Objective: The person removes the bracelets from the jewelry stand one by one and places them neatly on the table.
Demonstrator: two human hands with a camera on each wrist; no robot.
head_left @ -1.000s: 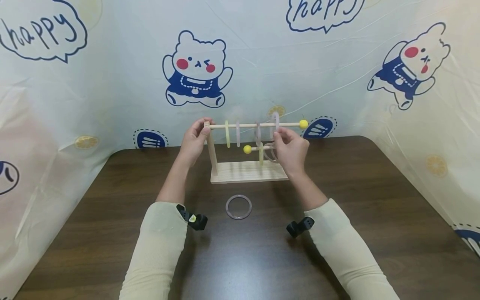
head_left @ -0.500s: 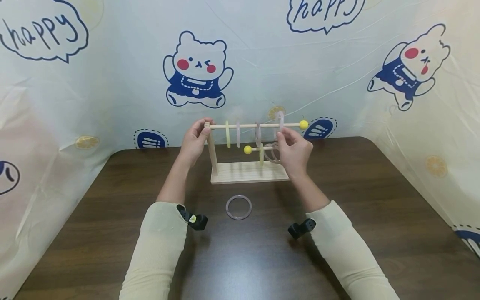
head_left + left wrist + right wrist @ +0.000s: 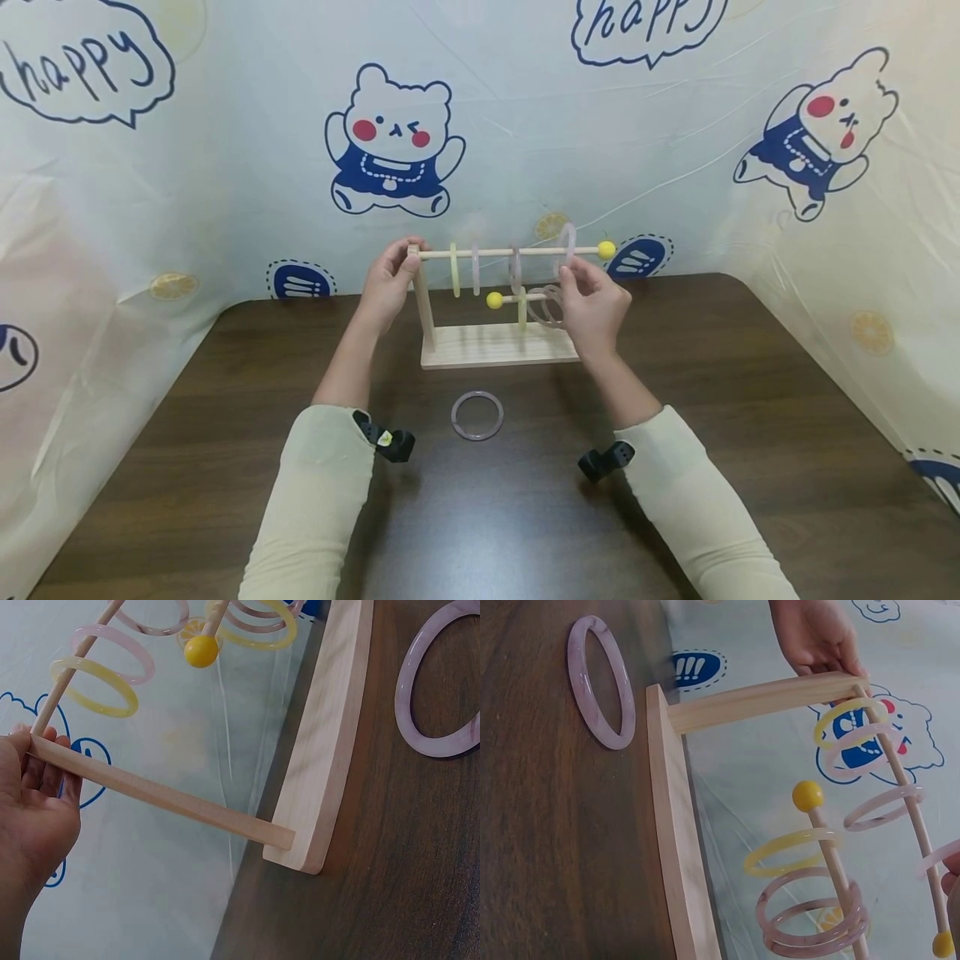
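A wooden bangle stand point(image 3: 495, 346) stands on the table, with an upper rod and a shorter lower rod, each tipped by a yellow ball. My left hand point(image 3: 386, 283) grips the top of its left upright. Near the upper rod's right end, my right hand point(image 3: 597, 308) pinches a pale pink bangle point(image 3: 571, 240) that encircles the rod. Further left on that rod hang a yellow bangle point(image 3: 454, 271), another pink bangle point(image 3: 476, 271) and a mauve bangle point(image 3: 515, 267). The lower rod carries a yellow bangle point(image 3: 780, 851) and mauve bangles point(image 3: 769, 900).
A loose mauve bangle point(image 3: 454, 414) lies flat on the dark wooden table point(image 3: 480, 533), in front of the stand's base. Behind the table hangs a printed cloth point(image 3: 525, 125) with bear drawings. Dark wrist cameras point(image 3: 606, 461) are worn at both sleeves.
My right hand has slid the pale pink bangle rightward along the upper rod, closer to the yellow ball. The left hand stays on the upright.
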